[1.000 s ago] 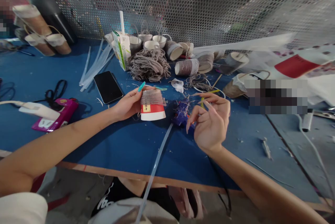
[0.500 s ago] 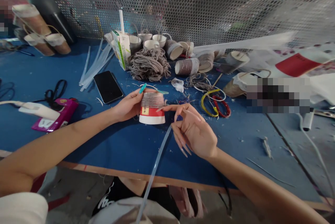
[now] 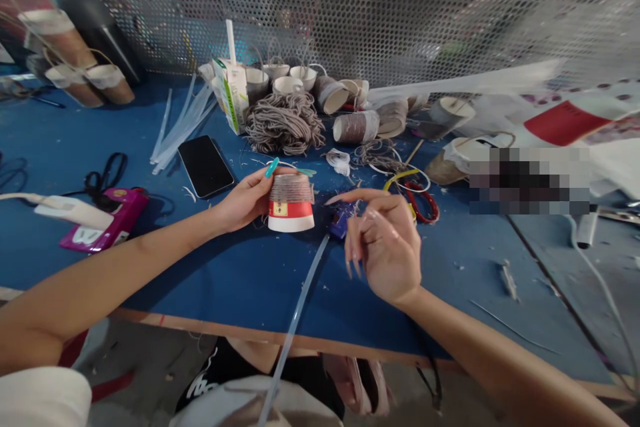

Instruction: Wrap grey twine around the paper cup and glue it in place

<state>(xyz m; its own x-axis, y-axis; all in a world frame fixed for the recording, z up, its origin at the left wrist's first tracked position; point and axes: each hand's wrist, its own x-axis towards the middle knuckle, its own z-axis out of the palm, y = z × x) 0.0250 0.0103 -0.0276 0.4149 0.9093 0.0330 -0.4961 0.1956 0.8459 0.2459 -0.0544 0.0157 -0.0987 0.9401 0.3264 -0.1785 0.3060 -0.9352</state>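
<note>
My left hand (image 3: pixel 247 199) is closed on an upside-down paper cup (image 3: pixel 291 222), with its thumb and fingers at the cup's left side and top. Grey-brown cord (image 3: pixel 291 188) is wound around the cup's upper part, above a red band and white rim. To the right, my right hand (image 3: pixel 383 244) is apart from the cup, index finger stretched towards it and the other fingers loosely bent, with nothing visible in them. Beside that hand lies a purple-blue object (image 3: pixel 339 222), partly hidden, like a glue gun. A long translucent stick (image 3: pixel 300 310) extends from it past the table edge.
Behind the cup lie a cord bundle (image 3: pixel 285 124), a drink carton (image 3: pixel 231 95) and several cord-wrapped cups (image 3: pixel 356 127). Red-and-yellow-handled scissors (image 3: pixel 424 204) lie beyond my right hand. Leftward are a phone (image 3: pixel 206 166), translucent sticks (image 3: pixel 187 124) and a magenta power strip (image 3: pixel 107 220).
My right hand has moved right, away from the cup, its index finger no longer touching the side. The purple-blue object now shows, and the hand covers more of the scissors. My left hand keeps hold.
</note>
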